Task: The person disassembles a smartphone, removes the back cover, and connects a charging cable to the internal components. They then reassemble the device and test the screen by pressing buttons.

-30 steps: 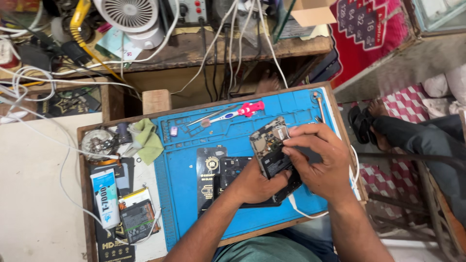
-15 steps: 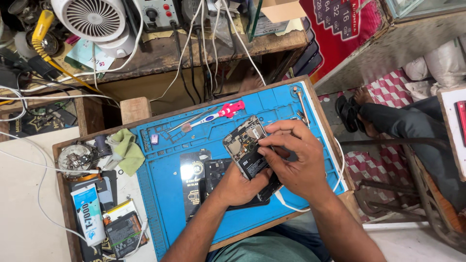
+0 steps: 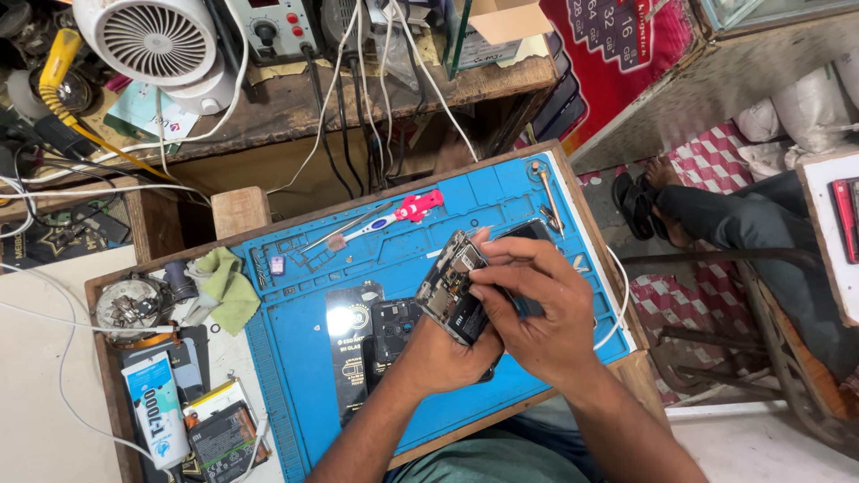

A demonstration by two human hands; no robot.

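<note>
A: Hands?
B: Left hand (image 3: 443, 353) cradles the opened phone (image 3: 456, 286) above the blue mat (image 3: 304, 358); right hand (image 3: 537, 309) pinches its edge.
A: Packages?
B: White-blue tube (image 3: 154, 407), counter's (image 3: 228, 353) left side; red sign (image 3: 617, 54), upper right.

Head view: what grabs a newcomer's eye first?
The opened phone with bare circuitry, held by both hands, left hand beneath and right hand over it, mid-frame above the blue work mat. Next, the white fan on the top-left shelf, and the pink-handled brush on the mat's far edge.
</note>
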